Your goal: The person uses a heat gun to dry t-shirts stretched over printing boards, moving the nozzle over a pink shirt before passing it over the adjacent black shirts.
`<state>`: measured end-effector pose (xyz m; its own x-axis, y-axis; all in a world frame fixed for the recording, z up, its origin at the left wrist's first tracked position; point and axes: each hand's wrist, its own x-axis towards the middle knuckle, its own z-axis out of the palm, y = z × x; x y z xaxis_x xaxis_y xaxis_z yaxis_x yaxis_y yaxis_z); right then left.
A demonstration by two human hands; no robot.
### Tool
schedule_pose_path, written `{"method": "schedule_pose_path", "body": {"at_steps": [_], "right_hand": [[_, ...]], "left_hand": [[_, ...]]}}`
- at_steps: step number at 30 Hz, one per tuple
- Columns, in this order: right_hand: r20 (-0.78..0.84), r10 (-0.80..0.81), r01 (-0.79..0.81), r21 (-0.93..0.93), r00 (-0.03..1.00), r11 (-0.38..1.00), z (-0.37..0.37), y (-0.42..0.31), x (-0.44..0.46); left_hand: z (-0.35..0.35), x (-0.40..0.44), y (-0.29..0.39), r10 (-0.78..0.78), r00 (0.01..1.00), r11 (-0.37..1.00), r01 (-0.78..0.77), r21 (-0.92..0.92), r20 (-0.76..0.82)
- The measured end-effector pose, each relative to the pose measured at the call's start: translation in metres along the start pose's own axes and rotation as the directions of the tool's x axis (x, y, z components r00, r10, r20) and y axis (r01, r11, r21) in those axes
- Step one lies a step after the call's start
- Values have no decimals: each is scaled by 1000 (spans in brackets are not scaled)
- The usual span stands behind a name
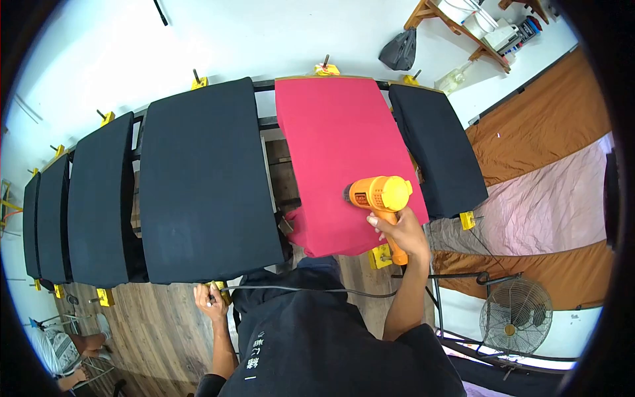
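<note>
My right hand is closed around the handle of an orange heat gun. Its dark nozzle points left, just over a red shirt stretched flat across a board. From the gun's handle a black cord runs left across my front. At its other end my left hand is closed on the cord, beside a yellow clamp at the near edge of a black shirt. The black shirt covers the board left of the red one.
More black shirts lie on boards to the left and right, with yellow clamps at their ends. A floor fan stands at lower right, near orange and pink cloth. Another person sits at lower left.
</note>
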<state>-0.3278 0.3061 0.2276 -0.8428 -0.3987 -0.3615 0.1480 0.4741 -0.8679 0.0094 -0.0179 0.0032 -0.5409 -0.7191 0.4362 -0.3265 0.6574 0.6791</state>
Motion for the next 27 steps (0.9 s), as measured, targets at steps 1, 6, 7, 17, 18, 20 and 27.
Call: {"method": "schedule_pose_path", "body": {"at_steps": [1, 6, 7, 17, 18, 20, 27], "right_hand": [[-43, -5, 3, -33, 999, 999, 2, -1, -1], [-16, 12, -13, -50, 1000, 999, 0, -2, -7], [-37, 9, -11, -50, 999, 999, 1, -2, -8], [-117, 1, -20, -166, 993, 986, -2, 13, -21], [-119, -38, 14, -193, 992, 981, -1, 16, -20], [-60, -16, 7, -152, 998, 988, -5, 14, -22], [-119, -48, 26, -185, 992, 982, -7, 16, -32]], "left_hand": [[0, 1, 1, -2, 1000, 1000, 2, 0, 1], [-2, 2, 3, -12, 1000, 1000, 12, 0, 17], [-1, 2, 5, -16, 1000, 1000, 16, 1, 16], [-2, 3, 6, 6, 1000, 1000, -6, 15, 10], [-2, 2, 7, -3, 1000, 1000, 3, 12, 7], [-1, 2, 8, -24, 1000, 1000, 24, 5, 1], [-1, 1, 6, -38, 999, 999, 38, 29, 22]]}}
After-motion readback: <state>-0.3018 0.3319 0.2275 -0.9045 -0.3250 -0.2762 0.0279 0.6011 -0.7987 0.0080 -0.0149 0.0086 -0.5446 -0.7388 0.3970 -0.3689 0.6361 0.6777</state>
